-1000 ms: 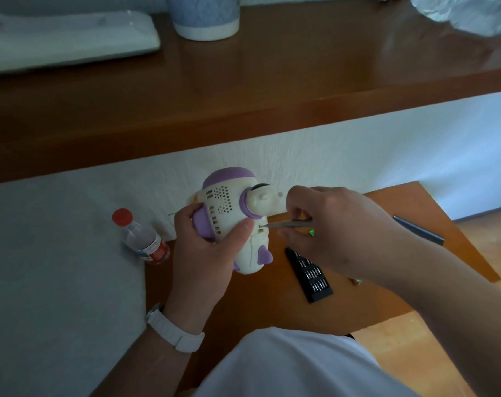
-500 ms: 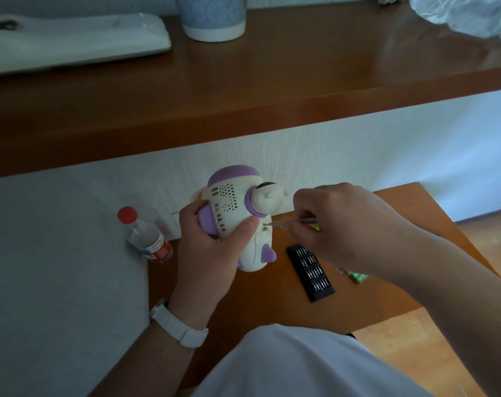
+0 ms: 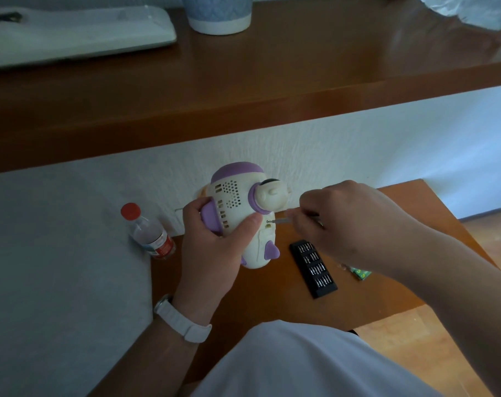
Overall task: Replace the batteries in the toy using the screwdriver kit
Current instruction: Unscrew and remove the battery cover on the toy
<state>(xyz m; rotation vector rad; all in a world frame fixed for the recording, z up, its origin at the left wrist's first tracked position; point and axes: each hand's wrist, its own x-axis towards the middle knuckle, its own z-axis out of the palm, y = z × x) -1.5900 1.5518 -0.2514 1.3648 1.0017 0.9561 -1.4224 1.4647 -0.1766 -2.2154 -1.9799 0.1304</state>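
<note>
My left hand (image 3: pixel 212 253) grips the toy (image 3: pixel 232 196) at frame centre, above the desk (image 3: pixel 272 305). My right hand (image 3: pixel 358 224) pinches the screwdriver (image 3: pixel 280 221), tip at a screw on the toy's side. The cover looks shut, so I judge the unscrewing is unfinished. Swapping the batteries and closing up are left.

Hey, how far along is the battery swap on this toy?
Done: the bit tray lies out on the small table. In hand: the left hand grips the toy while the right hand holds the screwdriver to a screw. Left: opening the cover and swapping batteries.
</note>
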